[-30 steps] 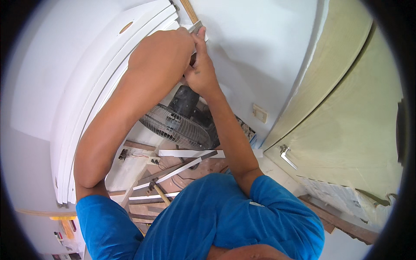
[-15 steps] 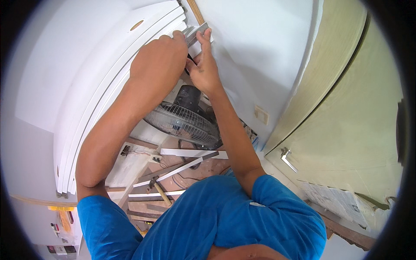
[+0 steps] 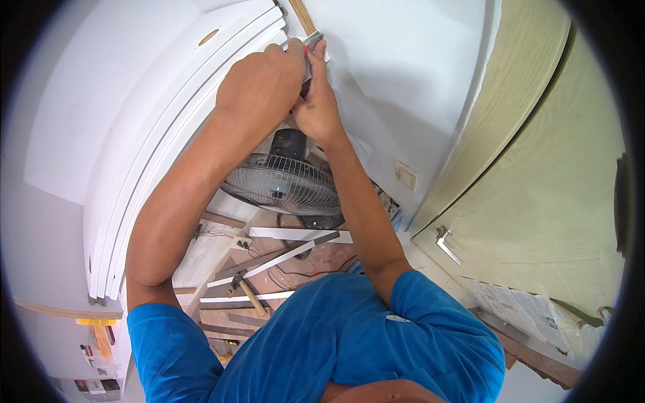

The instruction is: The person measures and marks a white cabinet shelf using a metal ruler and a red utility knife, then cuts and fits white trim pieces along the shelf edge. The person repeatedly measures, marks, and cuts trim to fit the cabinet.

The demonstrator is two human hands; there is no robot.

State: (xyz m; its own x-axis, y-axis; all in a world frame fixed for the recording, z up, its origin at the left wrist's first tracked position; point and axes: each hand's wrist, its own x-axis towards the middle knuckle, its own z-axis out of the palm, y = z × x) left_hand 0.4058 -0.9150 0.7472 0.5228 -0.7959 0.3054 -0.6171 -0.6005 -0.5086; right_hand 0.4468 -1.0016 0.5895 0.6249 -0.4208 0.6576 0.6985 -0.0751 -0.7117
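Observation:
Both arms reach up to the upper middle, where white panels meet the wall. My right hand (image 3: 318, 107) grips a flat grey metal strip (image 3: 313, 40), its thumb and fingers on either side of it. Close against it, my left hand (image 3: 265, 84) is closed with the fingertips at the strip. A small red spot shows at those fingertips; what they hold is too small to name. Behind the strip a white edge peeks out, and a wooden strip (image 3: 302, 15) runs up the wall from there. The left hand hides part of the metal strip.
White stacked panels (image 3: 154, 144) curve along the left. Below my hands stands a black fan (image 3: 282, 181). A hammer (image 3: 250, 295), white strips (image 3: 282, 234) and wires lie on the floor. To the right is a pale door with a metal handle (image 3: 447, 246).
My left hand has moved right and slightly up along the metal strip, covering more of it. A red spot now shows at its fingertips. The right hand has barely moved.

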